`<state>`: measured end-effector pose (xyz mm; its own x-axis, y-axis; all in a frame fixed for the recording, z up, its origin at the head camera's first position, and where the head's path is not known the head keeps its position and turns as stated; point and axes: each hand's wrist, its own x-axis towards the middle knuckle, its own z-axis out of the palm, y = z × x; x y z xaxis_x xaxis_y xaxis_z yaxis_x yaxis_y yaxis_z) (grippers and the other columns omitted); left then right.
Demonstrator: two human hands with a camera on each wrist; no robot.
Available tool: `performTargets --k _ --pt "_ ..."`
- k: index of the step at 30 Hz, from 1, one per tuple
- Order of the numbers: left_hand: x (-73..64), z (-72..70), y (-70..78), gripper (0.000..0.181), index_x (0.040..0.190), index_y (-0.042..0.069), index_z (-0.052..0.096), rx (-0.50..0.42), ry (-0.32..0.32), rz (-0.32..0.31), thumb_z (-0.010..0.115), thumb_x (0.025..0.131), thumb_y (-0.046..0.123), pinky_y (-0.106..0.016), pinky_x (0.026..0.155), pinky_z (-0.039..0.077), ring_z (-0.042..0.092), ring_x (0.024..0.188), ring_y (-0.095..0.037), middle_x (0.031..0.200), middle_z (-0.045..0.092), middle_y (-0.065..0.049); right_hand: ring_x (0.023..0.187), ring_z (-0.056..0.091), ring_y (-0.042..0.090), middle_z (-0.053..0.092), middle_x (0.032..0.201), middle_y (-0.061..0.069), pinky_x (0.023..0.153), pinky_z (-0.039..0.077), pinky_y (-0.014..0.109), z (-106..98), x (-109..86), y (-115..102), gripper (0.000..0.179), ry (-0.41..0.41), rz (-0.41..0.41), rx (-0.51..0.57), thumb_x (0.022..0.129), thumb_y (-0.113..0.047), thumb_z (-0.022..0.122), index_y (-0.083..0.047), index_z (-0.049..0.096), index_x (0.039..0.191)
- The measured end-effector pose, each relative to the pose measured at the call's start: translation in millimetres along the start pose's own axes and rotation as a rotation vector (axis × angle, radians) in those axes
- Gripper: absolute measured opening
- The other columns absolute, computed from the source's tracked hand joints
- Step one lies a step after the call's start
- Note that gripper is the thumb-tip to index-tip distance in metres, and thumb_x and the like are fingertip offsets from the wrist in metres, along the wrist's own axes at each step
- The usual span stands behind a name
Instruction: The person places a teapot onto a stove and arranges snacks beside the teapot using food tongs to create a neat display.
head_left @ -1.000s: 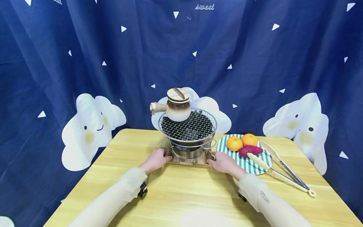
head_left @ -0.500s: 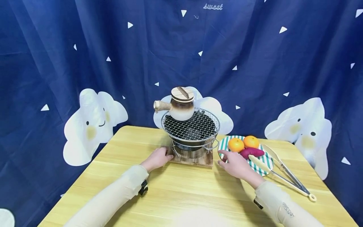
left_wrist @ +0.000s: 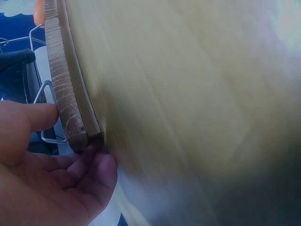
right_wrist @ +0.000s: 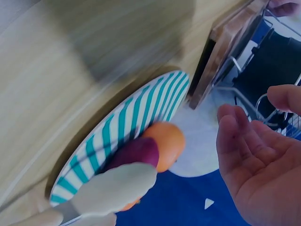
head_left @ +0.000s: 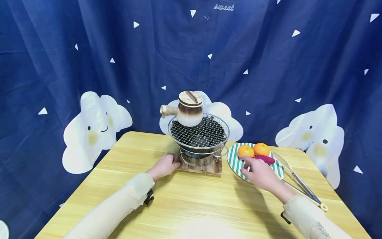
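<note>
My left hand holds the near left corner of a wooden board. In the left wrist view the thumb lies on top of the board's edge, with the fingers curled at its corner. On the board stands a round tabletop grill with a wire mesh, bearing a side-handled clay pot with a wooden lid. My right hand hovers, holding nothing, over the green-striped plate. Two oranges and a purple sweet potato lie on that plate; fingers overlap them in the head view.
Tongs with cream tips lie across the plate's right side, their handle end on the table. In the right wrist view one cream tip reaches over the sweet potato. Behind the table hangs a blue curtain with clouds.
My right hand has let go of the board's right corner and moved right, rising over the striped plate. My left hand has stayed at its corner; the head view has shifted slightly.
</note>
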<state>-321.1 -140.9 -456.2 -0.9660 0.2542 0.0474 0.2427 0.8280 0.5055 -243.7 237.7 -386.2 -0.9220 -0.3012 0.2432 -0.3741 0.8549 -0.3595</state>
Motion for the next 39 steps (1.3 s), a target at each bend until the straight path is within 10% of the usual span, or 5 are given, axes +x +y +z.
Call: performTargets --k 39 --pt "-0.6 -1.4 0.8 0.018 0.087 0.012 0.058 -0.013 -0.003 0.004 0.064 0.097 0.025 -0.041 0.075 0.051 0.057 0.07 -0.019 0.071 0.056 -0.002 0.072 0.065 0.013 0.072 0.091 0.006 0.062 0.049 0.028 -70 -58.9 89 0.047 0.002 0.122 -0.044 0.092 -0.02 0.07 0.003 0.059 0.131"
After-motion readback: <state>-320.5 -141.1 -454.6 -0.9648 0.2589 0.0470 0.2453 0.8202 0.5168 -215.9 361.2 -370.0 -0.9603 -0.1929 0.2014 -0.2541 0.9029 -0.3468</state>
